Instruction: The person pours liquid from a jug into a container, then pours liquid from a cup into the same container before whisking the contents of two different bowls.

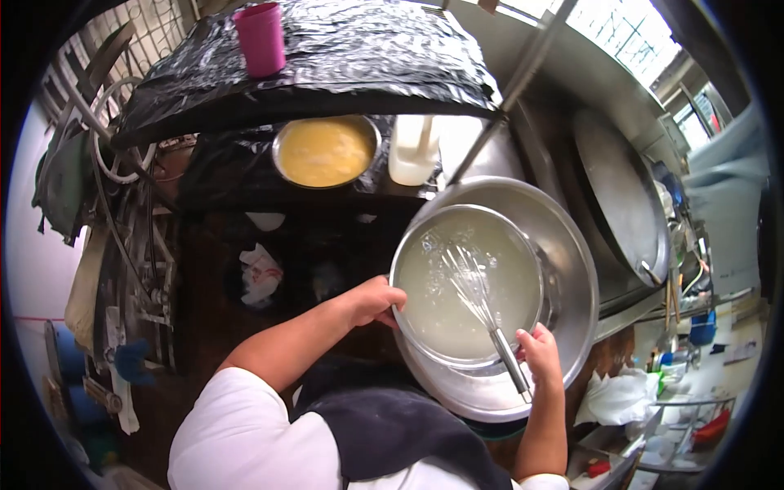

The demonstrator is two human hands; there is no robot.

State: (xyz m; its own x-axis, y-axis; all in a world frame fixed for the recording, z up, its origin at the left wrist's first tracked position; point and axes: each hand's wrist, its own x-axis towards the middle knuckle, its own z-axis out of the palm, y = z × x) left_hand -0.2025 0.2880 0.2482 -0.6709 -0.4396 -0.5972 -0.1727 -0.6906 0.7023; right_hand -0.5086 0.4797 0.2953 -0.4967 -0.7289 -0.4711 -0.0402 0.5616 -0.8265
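Observation:
A metal bowl point(535, 245) of cloudy, pale liquid point(433, 306) with bubbles is held over a larger steel basin point(576, 302). My left hand point(380, 300) is closed on the bowl's left rim. At the lower right rim, my right hand point(539, 355) grips the bowl, its fingers partly hidden below the edge. A wire whisk point(482, 310) stands tilted in the liquid, and its handle leans over the rim close beside my right hand.
A bowl of yellow mixture point(325, 153) and a white jug point(412, 151) stand on a black-covered lower shelf. Above is a foil-like black surface point(367, 49) with a pink cup point(261, 41). A large round pan point(621, 196) lies right; a metal pole point(535, 57) slants nearby.

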